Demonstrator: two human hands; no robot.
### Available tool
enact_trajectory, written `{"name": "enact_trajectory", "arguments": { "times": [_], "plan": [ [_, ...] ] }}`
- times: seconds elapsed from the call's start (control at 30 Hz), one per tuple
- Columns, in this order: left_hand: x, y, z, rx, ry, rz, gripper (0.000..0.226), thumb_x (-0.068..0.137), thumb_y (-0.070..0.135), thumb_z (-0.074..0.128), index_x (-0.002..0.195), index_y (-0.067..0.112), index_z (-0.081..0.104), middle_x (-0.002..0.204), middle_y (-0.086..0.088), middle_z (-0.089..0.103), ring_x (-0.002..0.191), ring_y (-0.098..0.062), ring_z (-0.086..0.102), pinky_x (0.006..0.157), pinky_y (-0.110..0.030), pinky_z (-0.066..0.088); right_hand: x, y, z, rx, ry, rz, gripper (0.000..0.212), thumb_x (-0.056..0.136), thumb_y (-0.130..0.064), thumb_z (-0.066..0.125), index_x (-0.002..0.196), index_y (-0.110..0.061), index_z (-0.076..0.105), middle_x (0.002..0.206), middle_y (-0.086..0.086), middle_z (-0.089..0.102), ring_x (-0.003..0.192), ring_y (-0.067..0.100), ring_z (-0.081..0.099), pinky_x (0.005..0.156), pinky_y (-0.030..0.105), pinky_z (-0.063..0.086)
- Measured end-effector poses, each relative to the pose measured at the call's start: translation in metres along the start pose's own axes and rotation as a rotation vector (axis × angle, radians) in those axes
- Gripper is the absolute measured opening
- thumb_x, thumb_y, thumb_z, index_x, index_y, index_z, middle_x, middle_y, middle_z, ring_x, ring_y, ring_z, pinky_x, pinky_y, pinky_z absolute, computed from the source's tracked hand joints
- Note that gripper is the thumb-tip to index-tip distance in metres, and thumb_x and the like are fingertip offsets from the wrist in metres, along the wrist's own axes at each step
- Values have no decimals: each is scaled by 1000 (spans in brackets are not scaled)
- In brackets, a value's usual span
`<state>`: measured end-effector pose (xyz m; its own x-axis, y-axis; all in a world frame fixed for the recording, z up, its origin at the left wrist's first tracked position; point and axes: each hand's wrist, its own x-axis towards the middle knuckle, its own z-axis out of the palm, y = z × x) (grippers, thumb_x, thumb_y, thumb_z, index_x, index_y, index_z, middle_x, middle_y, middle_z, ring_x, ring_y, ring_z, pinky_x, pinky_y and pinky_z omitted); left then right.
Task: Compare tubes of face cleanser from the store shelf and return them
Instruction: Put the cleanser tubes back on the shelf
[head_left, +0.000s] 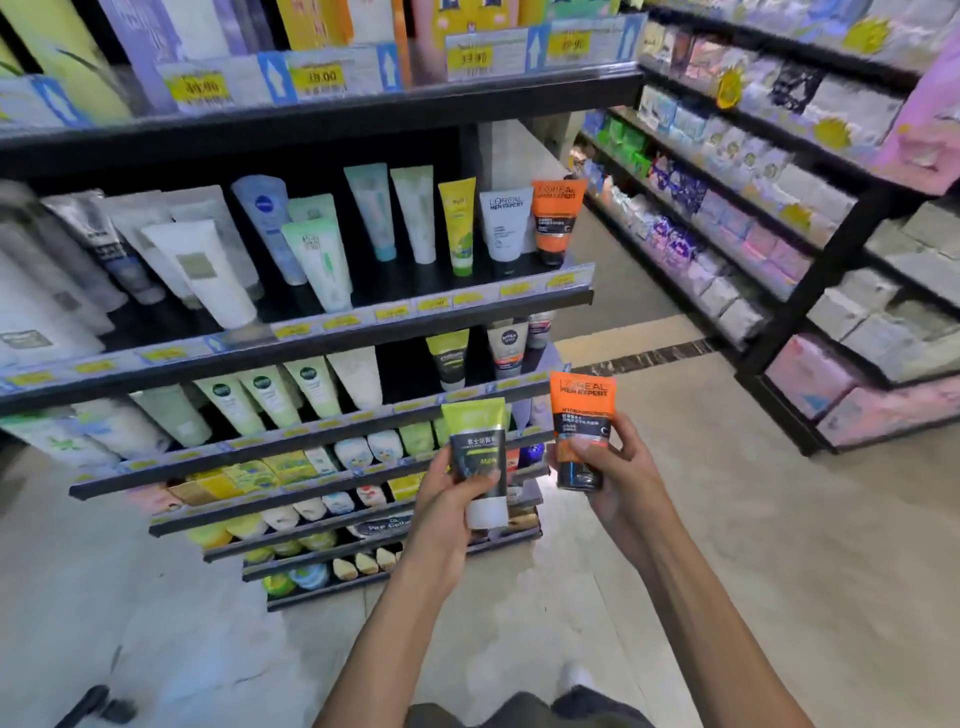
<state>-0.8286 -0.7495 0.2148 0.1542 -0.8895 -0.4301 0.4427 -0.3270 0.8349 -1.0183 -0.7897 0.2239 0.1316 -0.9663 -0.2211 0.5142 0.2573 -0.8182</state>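
Head view, single frame.

Item 1: green-and-black tube (479, 457). Held upright in the left hand (449, 499), crimped end up, white cap down; fingers and thumb are curled round its lower body. Long axis near vertical, tilted slightly.

Item 2: orange-and-black tube (581, 428). Held upright in the right hand (613, 473), crimped end up, dark cap down; it is gripped round the lower half, thumb across the front. Long axis near vertical.

Relation of items 1 and 2: carried side by side, close but apart, labels turned toward the wearer. The comparing step is judged to be in hand; neither tube has been returned.

Item 3: shelf unit (332, 322), ahead and to the left of both hands, tiers sloped and stocked with tubes standing cap-down.

Item 4: matching orange tube (557, 218), stood at the right end of an upper tier, well above the hands. The return slot for item 2 is judged to lie beside it, up and forward, nearer the right hand.

Item 5: similar green-and-black tube (450, 358), on the tier below, above and just left of the hands. Item 1's place is judged to be there, nearer the left hand. Both tubes are already oriented as the stock stands.
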Motion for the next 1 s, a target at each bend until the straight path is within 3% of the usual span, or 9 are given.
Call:
{"name": "enact_trajectory", "arguments": {
  "times": [0.1, 0.2, 0.27, 0.37, 0.47, 0.63, 0.7, 0.8, 1.0],
  "plan": [
    [12, -1, 30, -2, 28, 27, 44, 91, -9, 64, 103, 33, 60, 88, 8, 79, 81, -14, 75, 74, -39, 56, 36, -32, -16, -57, -54, 27, 72, 69, -4, 89, 133, -14, 57, 118, 25, 70, 100, 39, 70, 78, 42, 60],
    [24, -8, 53, 10, 92, 52, 42, 90, -7, 66, 124, 16, 63, 109, -6, 78, 97, -24, 74, 83, -44, 57, 78, -59, -29, -166, -91, 34, 64, 78, -1, 81, 135, -20, 58, 120, 21, 71, 110, 40, 69, 89, 49, 58],
    [32, -15, 63, -18, 129, 52, 45, 89, -5, 68, 129, 14, 62, 117, -10, 75, 104, -30, 73, 85, -47, 58, 105, -76, -31, -197, -126, 13, 62, 78, 0, 80, 134, -19, 60, 120, 25, 70, 106, 40, 69, 96, 55, 55],
    [38, -23, 76, -63, 170, 57, 46, 87, -6, 70, 126, 16, 63, 118, -11, 74, 108, -32, 71, 90, -49, 58, 138, -106, -20, -262, -171, -56, 58, 79, 0, 80, 131, -17, 61, 113, 20, 74, 96, 35, 71, 84, 46, 56],
    [42, -28, 82, -103, 189, 70, 46, 85, -9, 69, 121, 19, 65, 114, -11, 76, 107, -29, 72, 88, -43, 57, 168, -135, -3, -349, -202, -170, 58, 81, -1, 80, 133, -17, 58, 113, 13, 76, 95, 32, 73, 76, 39, 57],
    [52, -28, 81, -108, 220, 71, 51, 84, -9, 71, 129, 16, 63, 118, -13, 74, 112, -31, 71, 99, -49, 54, 213, -166, 24, -522, -179, -347, 61, 80, -4, 83, 133, -16, 55, 111, 4, 77, 103, 24, 73, 88, 40, 61],
    [55, -27, 79, -122, 235, 76, 52, 84, -9, 71, 129, 15, 62, 117, -13, 75, 112, -32, 70, 102, -50, 53, 226, -170, 30, -596, -177, -402, 58, 80, -8, 84, 129, -20, 57, 109, 2, 76, 100, 15, 73, 85, 33, 60],
    [57, -26, 76, -122, 232, 87, 53, 84, -8, 71, 131, 14, 61, 116, -13, 75, 109, -30, 72, 96, -47, 55, 239, -168, 36, -703, -142, -467, 51, 78, -12, 86, 120, -25, 60, 101, -4, 73, 87, 2, 70, 73, 18, 55],
    [65, -21, 68, -113, 227, 105, 53, 80, -2, 73, 130, 12, 62, 116, -15, 74, 101, -30, 72, 82, -42, 57, 260, -151, 31, -797, -113, -476, 52, 77, -19, 89, 119, -30, 59, 103, -11, 73, 94, -1, 67, 88, 27, 57]
  ]
}}
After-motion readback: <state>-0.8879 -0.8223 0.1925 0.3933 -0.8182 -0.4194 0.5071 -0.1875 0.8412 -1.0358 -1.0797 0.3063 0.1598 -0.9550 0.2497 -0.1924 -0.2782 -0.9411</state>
